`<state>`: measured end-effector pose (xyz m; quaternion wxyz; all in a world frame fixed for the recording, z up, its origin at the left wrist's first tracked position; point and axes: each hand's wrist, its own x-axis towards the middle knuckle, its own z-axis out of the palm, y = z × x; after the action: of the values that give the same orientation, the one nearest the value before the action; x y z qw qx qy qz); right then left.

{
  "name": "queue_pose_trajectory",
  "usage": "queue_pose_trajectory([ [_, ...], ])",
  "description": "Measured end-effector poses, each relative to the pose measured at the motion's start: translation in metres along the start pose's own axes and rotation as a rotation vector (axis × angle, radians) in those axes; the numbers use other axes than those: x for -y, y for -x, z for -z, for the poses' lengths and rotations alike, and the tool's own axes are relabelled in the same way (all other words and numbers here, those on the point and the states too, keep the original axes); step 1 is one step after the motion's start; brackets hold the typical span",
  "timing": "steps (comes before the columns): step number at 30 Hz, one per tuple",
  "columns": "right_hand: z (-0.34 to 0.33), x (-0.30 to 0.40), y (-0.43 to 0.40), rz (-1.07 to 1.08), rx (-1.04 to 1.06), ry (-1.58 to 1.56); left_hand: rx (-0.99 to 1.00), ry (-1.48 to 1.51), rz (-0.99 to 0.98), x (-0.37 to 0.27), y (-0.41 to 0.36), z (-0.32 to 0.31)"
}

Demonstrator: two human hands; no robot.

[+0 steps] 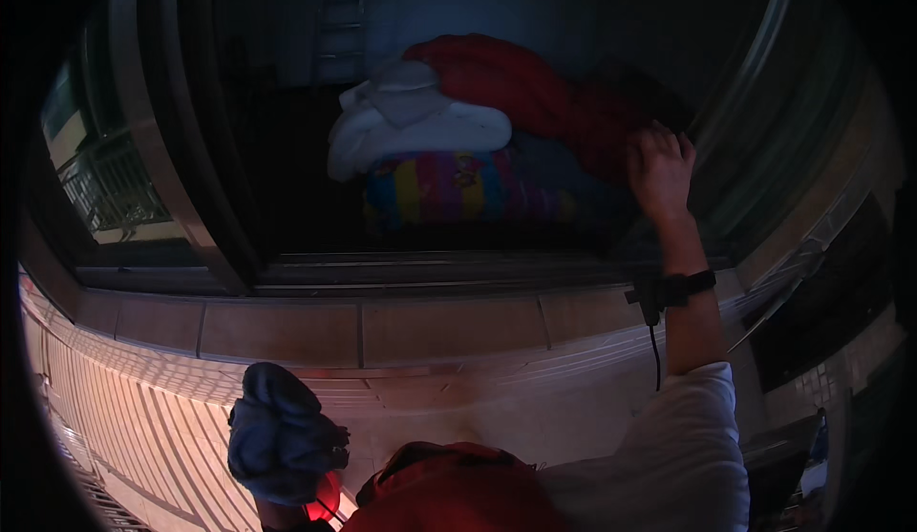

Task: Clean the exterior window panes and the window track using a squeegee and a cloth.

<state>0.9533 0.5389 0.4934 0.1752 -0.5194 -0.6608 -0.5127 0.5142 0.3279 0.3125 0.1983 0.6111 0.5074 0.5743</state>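
Observation:
At the lower left, a bunched blue cloth (283, 432), apparently a towel, covers my left hand, which grips it from beneath. My right hand (660, 167) reaches forward at the right side of a doorway, back of the hand up. Its fingertips lie by the edge of a glass sliding door (759, 152); whether they grip it is too dark to tell. Beyond the opening is a heap of bedding: a red cover (501, 81), a folded white quilt (430, 131) and a brightly striped fabric piece (444, 188).
The door track (444, 270) and a tiled sill (444, 331) cross in front of me. A metal ladder (342, 27) stands inside the dark room. On the left is another glass panel (107, 152) with a railing reflected in it. Sunlit floor tiles (136, 424) lie lower left.

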Motion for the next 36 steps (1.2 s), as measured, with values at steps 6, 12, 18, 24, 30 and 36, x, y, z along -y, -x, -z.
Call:
queue_pose_trajectory([
  [6, -0.016, -0.111, 0.048, 0.197, 0.122, 0.186, 0.159, -0.148, -0.564, -0.038, -0.051, -0.111],
  [12, -0.034, -0.128, 0.04, 0.279, 0.104, 0.065, 0.187, 0.145, -0.463, -0.066, -0.053, -0.16],
  [18, -0.03, -0.16, 0.057, 0.281, 0.144, 0.083, 0.211, 0.161, -0.488, -0.089, -0.06, -0.207],
  [24, -0.017, -0.132, 0.07, -0.106, -0.215, -0.165, 0.214, 0.18, -0.318, -0.076, -0.045, -0.188],
  [30, -0.016, -0.145, 0.114, -0.785, 0.125, -0.264, 0.044, 0.103, -0.623, -0.105, -0.07, -0.206],
  [36, -0.02, -0.134, 0.097, -0.772, 0.058, -0.063, 0.149, 0.024, -0.576, -0.077, -0.065, -0.187],
])
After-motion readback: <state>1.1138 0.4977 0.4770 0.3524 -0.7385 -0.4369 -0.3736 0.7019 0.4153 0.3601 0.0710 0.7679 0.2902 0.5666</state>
